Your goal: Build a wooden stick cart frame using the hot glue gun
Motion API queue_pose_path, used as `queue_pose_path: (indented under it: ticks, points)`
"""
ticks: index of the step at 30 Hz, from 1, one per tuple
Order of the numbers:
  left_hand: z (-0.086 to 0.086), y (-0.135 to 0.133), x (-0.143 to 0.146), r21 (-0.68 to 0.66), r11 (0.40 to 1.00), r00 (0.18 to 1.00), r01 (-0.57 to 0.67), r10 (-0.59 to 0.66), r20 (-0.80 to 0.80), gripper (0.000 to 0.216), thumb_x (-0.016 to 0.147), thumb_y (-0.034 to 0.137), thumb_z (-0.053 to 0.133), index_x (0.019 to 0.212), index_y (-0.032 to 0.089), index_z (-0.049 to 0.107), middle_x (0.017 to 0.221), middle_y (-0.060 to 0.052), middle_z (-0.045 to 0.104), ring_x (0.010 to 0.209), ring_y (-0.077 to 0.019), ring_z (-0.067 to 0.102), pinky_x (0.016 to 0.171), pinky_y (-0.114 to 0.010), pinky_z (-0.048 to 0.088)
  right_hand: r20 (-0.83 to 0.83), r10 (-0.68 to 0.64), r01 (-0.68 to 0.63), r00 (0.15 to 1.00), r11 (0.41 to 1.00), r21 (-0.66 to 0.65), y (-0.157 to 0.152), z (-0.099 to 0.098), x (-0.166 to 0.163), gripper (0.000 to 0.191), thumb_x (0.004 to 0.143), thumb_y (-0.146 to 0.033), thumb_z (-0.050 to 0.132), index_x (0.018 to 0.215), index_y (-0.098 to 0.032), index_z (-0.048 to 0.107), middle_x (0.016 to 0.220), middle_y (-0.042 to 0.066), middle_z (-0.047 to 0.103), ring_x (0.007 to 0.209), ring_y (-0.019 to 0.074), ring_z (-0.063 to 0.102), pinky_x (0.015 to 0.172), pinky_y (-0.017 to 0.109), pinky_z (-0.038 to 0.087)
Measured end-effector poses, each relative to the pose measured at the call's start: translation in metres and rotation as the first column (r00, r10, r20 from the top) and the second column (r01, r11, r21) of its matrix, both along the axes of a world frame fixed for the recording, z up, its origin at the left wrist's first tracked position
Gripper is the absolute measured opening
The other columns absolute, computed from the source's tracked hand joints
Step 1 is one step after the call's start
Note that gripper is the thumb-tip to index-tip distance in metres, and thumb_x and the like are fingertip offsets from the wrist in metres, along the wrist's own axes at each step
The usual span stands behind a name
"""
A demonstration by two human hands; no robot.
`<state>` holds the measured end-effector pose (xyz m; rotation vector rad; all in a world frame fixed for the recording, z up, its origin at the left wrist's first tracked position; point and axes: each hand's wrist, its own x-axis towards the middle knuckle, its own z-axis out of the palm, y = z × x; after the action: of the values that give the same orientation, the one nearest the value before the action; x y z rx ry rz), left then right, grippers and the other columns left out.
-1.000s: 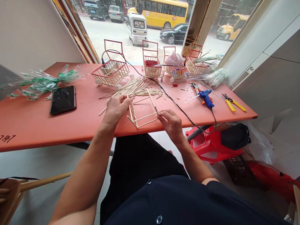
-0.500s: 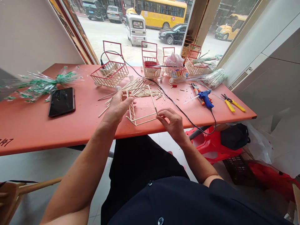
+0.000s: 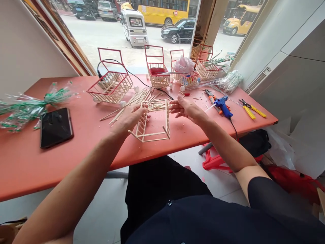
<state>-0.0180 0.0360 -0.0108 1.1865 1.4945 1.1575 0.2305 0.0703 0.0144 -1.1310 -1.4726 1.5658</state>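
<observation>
My left hand point(image 3: 133, 117) is closed on the upper left side of a small frame of thin wooden sticks point(image 3: 154, 138). The frame is open-sided, with slats on its left side and upright sticks at the right. My right hand point(image 3: 185, 107) is just right of the frame's far right corner, its fingers apart and nothing visible in them. Behind the frame lies a pile of loose wooden sticks point(image 3: 137, 100). A blue hot glue gun point(image 3: 222, 105) rests on the table to the right of my right hand.
Small stick-built carts point(image 3: 110, 88) with red trim stand along the window side. Yellow-handled pliers point(image 3: 251, 110) lie at the right. On the left are a black phone point(image 3: 56, 128) and green-and-clear wrapped bundles point(image 3: 45, 101). A black cable crosses behind the sticks.
My right hand has let go of the stick at the frame's near right corner and moved up and away, opening. My left hand keeps its hold. The view has shifted somewhat.
</observation>
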Motion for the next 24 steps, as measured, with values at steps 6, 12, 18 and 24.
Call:
queue_pose_path:
  ticks: [6, 12, 18, 24]
  points:
    - [0.013, 0.004, -0.009, -0.101, 0.993, 0.999, 0.054, -0.053, 0.014, 0.025, 0.079, 0.025, 0.066, 0.101, 0.014, 0.072, 0.079, -0.008, 0.074, 0.067, -0.0215, 0.071, 0.067, -0.037, 0.061, 0.148, -0.065, 0.060, 0.987, 0.998, 0.036, 0.032, -0.003, -0.024, 0.052, 0.106, -0.062, 0.056, 0.092, -0.014, 0.072, 0.091, 0.009, 0.076, 0.069, 0.0114, 0.069, 0.050, 0.018, 0.048]
    - [0.018, 0.000, -0.018, -0.126, 0.985, 0.992, 0.120, -0.116, 0.044, 0.030, 0.085, 0.027, 0.062, 0.108, 0.014, 0.077, 0.091, -0.009, 0.078, 0.073, -0.0197, 0.073, 0.065, -0.031, 0.059, 0.123, 0.007, -0.007, 0.992, 1.000, 0.004, 0.034, -0.017, -0.032, 0.017, 0.102, -0.028, 0.070, 0.090, -0.015, 0.069, 0.080, 0.001, 0.071, 0.061, 0.0074, 0.064, 0.050, 0.016, 0.045]
    - [0.014, -0.014, -0.021, -0.095, 0.989, 0.992, 0.113, -0.107, 0.067, 0.040, 0.077, 0.037, 0.067, 0.110, 0.019, 0.079, 0.093, -0.008, 0.078, 0.077, -0.0228, 0.076, 0.066, -0.033, 0.064, 0.085, 0.330, -0.338, 0.940, 0.934, 0.113, 0.028, -0.016, -0.056, 0.023, 0.076, -0.026, 0.088, 0.088, -0.016, 0.071, 0.080, -0.002, 0.071, 0.065, 0.0087, 0.059, 0.058, 0.020, 0.049]
    - [0.017, -0.023, -0.021, -0.049, 0.986, 0.967, 0.157, -0.143, 0.210, 0.035, 0.074, 0.035, 0.068, 0.103, 0.020, 0.080, 0.091, -0.008, 0.079, 0.086, -0.0279, 0.078, 0.077, -0.041, 0.069, 0.110, 0.368, -0.383, 0.923, 0.899, 0.211, 0.014, -0.015, -0.072, 0.035, 0.078, -0.045, 0.088, 0.087, -0.018, 0.068, 0.083, 0.000, 0.070, 0.072, 0.0118, 0.061, 0.065, 0.024, 0.053]
